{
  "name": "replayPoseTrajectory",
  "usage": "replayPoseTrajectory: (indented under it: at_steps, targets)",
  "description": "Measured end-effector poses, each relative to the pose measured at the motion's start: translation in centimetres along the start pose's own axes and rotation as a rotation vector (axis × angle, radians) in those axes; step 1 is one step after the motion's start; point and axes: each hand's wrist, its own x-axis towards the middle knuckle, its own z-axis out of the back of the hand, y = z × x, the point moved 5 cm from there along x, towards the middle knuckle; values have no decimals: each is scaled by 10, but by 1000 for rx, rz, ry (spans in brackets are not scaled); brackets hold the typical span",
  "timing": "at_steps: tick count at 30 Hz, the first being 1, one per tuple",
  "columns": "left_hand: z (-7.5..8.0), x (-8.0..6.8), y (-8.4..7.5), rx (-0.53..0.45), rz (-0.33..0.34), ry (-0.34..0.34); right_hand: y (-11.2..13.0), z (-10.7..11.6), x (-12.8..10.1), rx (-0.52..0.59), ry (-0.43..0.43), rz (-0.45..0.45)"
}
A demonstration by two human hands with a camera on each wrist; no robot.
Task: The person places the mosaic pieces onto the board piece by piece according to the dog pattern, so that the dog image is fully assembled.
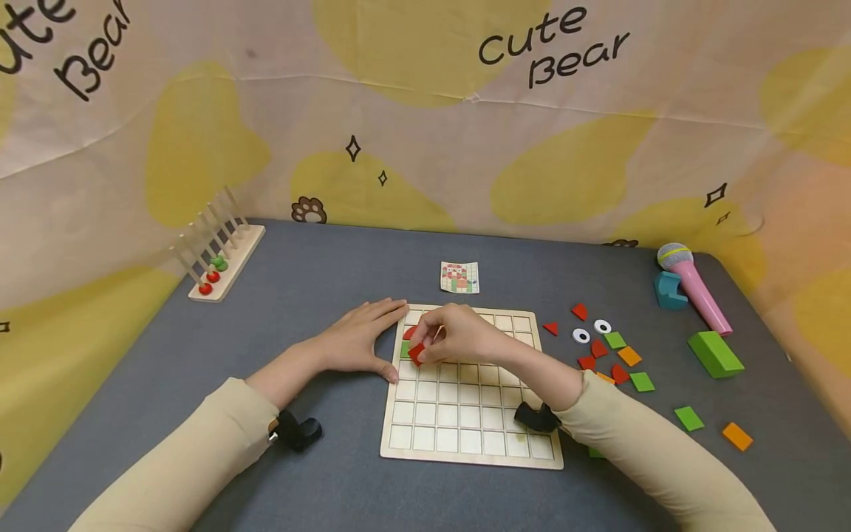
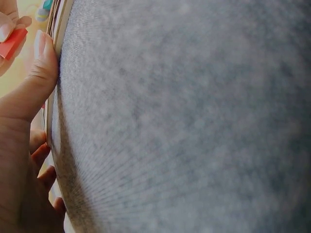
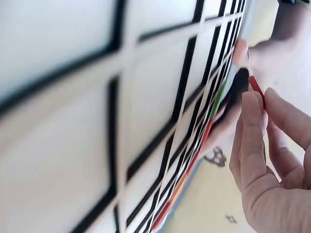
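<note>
A wooden grid board (image 1: 472, 462) lies on the table. My left hand (image 1: 355, 336) rests at its left edge with fingers spread, the thumb on the frame's side. Between thumb and fingers my right hand (image 1: 459, 336) pinches a red tile (image 1: 416, 353), held over the board's upper left cells; the same red tile (image 3: 257, 87) shows edge-on in the right wrist view. Close by in the grid sit a green tile (image 1: 404, 350) and a red rounded piece (image 1: 409, 332). More red and orange pieces in the far rows show in the right wrist view, mostly hidden by my right hand from the head.
Loose red, green and orange tiles (image 1: 629, 356) and two eye discs (image 1: 581, 335) lie right of the board. Farther right are a green block (image 1: 715, 354), a teal piece (image 1: 670, 290) and a pink microphone (image 1: 703, 292). A pattern card (image 1: 459, 278) lies behind; a peg stand (image 1: 229, 262) stands left.
</note>
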Motion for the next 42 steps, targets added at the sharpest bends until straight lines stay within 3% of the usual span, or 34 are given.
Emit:
replayPoseTrajectory:
  at_steps: [8, 15, 24, 42]
  targets:
    - [1, 0, -2, -11, -4, -3, 7, -12, 7, -68, -1, 4]
    - [1, -1, -2, -10, -11, -11, 5, -16, 9, -73, 12, -54]
    - [2, -2, -3, -16, -6, -6, 0, -22, 6, 33, 14, -157]
    - [3, -3, -5, -6, -6, -4, -4, -24, 6, 52, 4, -163]
